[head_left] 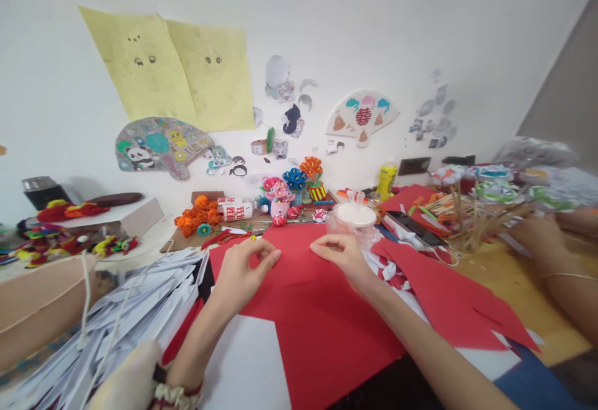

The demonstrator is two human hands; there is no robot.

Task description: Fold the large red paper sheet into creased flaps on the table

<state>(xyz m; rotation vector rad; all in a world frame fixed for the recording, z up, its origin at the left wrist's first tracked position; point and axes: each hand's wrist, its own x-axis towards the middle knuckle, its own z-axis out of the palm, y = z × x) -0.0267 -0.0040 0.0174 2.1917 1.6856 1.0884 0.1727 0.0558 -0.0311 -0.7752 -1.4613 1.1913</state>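
Observation:
A large sheet of red paper (322,310) lies on the table in front of me. My left hand (243,270) rests on its upper left part, fingers curled and pinching at the paper's fold. My right hand (339,254) is on the sheet a little to the right, fingers bent, thumb and forefinger pressed together on the paper's edge. Both hands are close together near the sheet's far edge.
A clear plastic cup with a white lid (355,218) stands just beyond my right hand. Paper flowers (294,189), a yellow glue bottle (387,179) and orange blossoms (199,215) line the wall. White paper strips (135,310) pile at left. Another person's arm (555,266) reaches in at right near wooden sticks (471,223).

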